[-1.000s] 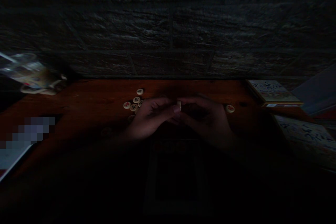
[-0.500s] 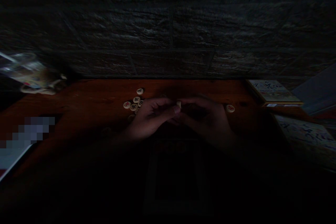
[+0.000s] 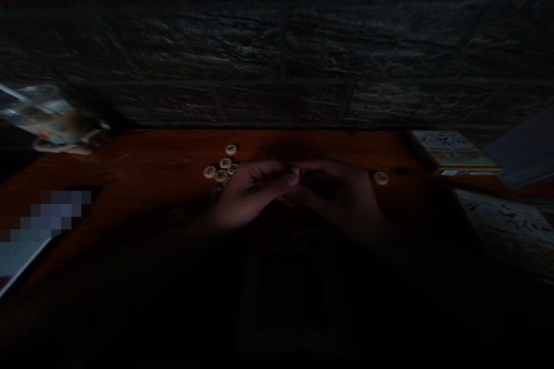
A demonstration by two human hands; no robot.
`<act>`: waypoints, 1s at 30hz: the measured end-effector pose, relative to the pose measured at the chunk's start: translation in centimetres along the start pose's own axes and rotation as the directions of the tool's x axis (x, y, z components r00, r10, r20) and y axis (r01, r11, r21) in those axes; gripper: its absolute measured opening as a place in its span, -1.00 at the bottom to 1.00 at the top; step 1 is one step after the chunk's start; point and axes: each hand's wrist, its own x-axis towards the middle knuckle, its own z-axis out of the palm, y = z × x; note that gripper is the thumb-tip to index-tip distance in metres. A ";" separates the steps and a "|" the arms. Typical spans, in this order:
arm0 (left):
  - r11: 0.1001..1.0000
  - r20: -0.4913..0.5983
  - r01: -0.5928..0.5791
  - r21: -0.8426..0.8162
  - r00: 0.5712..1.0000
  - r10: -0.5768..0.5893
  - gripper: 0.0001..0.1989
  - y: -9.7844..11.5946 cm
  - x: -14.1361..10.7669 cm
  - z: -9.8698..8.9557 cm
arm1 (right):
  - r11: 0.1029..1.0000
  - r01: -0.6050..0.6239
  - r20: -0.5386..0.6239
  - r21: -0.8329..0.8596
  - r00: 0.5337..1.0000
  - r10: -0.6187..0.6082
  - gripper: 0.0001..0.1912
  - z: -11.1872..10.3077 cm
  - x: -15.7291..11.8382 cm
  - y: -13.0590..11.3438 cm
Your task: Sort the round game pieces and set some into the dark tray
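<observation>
Bare hands met over a dim wooden table (image 3: pixel 168 153), the left hand (image 3: pixel 242 199) pinching a small pale game piece (image 3: pixel 295 171) at its thumb tip. The right hand (image 3: pixel 348 196) curled in from the other side, its fingertips close against the same piece; whether they also gripped it could not be told. The piece stood edge-on to the camera between the two hands, its narrow rim showing, the rim's long axis running near upright and its flat sides turned left and right. Round pieces (image 3: pixel 221 176) lay flat in a cluster just beside the left hand, and a lone red-marked disc (image 3: pixel 381 178) rested near the right. Farther right lay two flat boxes (image 3: pixel 454 150), before a brick wall (image 3: pixel 277 46).
</observation>
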 end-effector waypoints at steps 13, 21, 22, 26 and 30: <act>0.997 0.021 -0.014 0.070 1.000 0.013 -0.71 -0.2 0.1 -0.1 | 0.998 -0.024 0.000 0.056 1.000 0.024 -0.61 0.2 -0.1 0.2; 0.998 0.018 -0.021 0.062 1.000 0.020 -0.75 0.0 0.1 -0.1 | 0.999 0.036 -0.014 0.013 0.999 -0.036 -0.72 0.1 0.0 0.0; 0.998 0.024 -0.024 0.059 0.999 0.022 -0.73 0.1 0.1 -0.1 | 0.999 0.035 -0.014 0.021 0.999 -0.035 -0.70 0.1 0.0 0.0; 0.998 0.054 -0.038 0.054 0.998 0.035 -0.70 -0.1 0.1 -0.1 | 0.998 0.030 -0.013 0.050 0.999 -0.030 -0.67 0.2 -0.1 0.2; 0.997 0.024 -0.025 0.071 0.999 0.023 -0.72 -0.3 0.1 -0.1 | 0.997 -0.015 0.012 0.080 1.000 0.014 -0.62 0.2 -0.2 0.4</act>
